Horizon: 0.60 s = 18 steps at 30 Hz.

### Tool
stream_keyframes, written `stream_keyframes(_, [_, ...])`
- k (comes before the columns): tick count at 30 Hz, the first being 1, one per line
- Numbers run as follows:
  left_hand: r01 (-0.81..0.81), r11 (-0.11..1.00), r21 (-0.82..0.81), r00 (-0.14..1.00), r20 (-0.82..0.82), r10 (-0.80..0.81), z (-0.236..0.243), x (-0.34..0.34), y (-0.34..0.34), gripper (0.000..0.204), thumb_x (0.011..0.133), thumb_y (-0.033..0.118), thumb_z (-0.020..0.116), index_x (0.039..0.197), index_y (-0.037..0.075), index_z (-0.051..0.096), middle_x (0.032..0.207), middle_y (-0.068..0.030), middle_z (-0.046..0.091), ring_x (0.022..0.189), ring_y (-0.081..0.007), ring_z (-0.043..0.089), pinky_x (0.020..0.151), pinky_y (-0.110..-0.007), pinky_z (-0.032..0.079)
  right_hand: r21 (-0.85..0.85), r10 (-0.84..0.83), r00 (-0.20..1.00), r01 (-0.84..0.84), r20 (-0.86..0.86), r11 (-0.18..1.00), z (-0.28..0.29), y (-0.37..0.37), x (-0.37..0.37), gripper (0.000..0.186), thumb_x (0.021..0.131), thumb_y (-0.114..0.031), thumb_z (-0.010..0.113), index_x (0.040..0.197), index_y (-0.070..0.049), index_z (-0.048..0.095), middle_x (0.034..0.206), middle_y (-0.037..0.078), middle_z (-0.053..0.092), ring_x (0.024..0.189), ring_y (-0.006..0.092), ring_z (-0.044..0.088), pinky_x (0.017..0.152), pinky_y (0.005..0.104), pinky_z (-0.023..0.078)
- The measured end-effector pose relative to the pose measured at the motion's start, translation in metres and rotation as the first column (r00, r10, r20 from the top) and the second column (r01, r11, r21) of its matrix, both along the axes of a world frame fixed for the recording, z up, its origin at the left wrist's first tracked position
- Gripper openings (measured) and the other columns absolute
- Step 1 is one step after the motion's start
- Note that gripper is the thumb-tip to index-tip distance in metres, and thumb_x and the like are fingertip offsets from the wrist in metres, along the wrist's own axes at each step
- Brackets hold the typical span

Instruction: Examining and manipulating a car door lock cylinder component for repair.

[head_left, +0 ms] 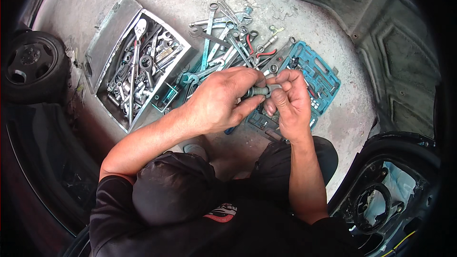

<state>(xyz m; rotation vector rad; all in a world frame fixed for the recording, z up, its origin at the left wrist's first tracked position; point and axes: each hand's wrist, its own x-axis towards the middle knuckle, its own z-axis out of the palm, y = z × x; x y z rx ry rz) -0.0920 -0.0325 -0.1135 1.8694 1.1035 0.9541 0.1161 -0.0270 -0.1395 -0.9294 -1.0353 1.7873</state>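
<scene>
Black cloth shirt (278, 231): nearest
Left hand (219, 96): pinches grey-green cylindrical part (258, 91)
Right hand (294, 107): grips other end
Part progress: handling underway, not set down; remainder unclear

Passable floor (353, 119) right of blue case (328, 74) — loose wrenches (208, 40) beyond left hand (221, 96), toolbox (110, 26) further left

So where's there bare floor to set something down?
Bare concrete floor lies beyond the loose wrenches, up to the dark ribbed panel, and beyond the open toolbox. A strip runs between the blue case and that panel. It's crowded inside the toolbox, among the wrenches, and beneath the left hand and right hand.
</scene>
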Motion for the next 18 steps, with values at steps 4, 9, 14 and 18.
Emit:
stream_keyframes(4, [-0.019, 1.0, 0.012, 1.0, 0.01, 0.019, 0.0, -0.001, -0.002, 0.028, 0.084, 0.004, 0.081, 0.106, -0.002, 0.065, 0.095, -0.0151, 0.07, 0.086, -0.0303, 0.072, 0.071, -0.036, 0.056, -0.022, 0.052, 0.998, -0.052, -0.019, 0.998, 0.0, -0.001, 0.001, 0.022, 0.103, -0.014, 0.066, 0.115, -0.007, 0.049, 0.102, 0.005, 0.065, 0.068, 0.0051, 0.052, 0.059, 0.0201, 0.044])
stream_keyframes(9, [0.006, 0.997, -0.079, 1.0, -0.014, -0.007, -0.004, -0.001, -0.004, 0.029, 0.084, 0.005, 0.081, 0.108, -0.001, 0.064, 0.091, -0.0155, 0.069, 0.084, -0.031, 0.073, 0.069, -0.037, 0.056, -0.035, -0.005, 1.0, 0.004, -0.015, 0.999, 0.0, -0.008, -0.003, 0.018, 0.104, -0.011, 0.065, 0.113, -0.007, 0.049, 0.097, 0.004, 0.062, 0.067, 0.005, 0.051, 0.058, 0.0202, 0.043])
stream_keyframes(14, [-0.009, 0.995, -0.099, 0.996, -0.088, 0.0, -0.003, -0.002, -0.007, 0.028, 0.085, 0.005, 0.08, 0.108, 0.0, 0.065, 0.091, -0.0141, 0.071, 0.08, -0.0309, 0.074, 0.067, -0.036, 0.057, -0.035, -0.038, 0.999, 0.038, -0.008, 0.999, -0.001, -0.009, -0.008, 0.016, 0.104, -0.01, 0.063, 0.112, -0.007, 0.049, 0.094, 0.003, 0.06, 0.066, 0.0051, 0.05, 0.057, 0.0205, 0.042])
stream_keyframes(18, [-0.031, 0.969, -0.244, 0.998, -0.066, 0.015, 0.001, -0.005, -0.007, 0.027, 0.086, 0.006, 0.079, 0.108, 0.0, 0.064, 0.094, -0.0156, 0.072, 0.083, -0.0301, 0.075, 0.068, -0.036, 0.057, -0.057, -0.01, 1.0, 0.009, -0.017, 0.998, -0.002, -0.01, -0.01, 0.014, 0.105, -0.011, 0.062, 0.112, -0.007, 0.05, 0.091, 0.002, 0.058, 0.064, 0.0051, 0.05, 0.056, 0.0208, 0.042])
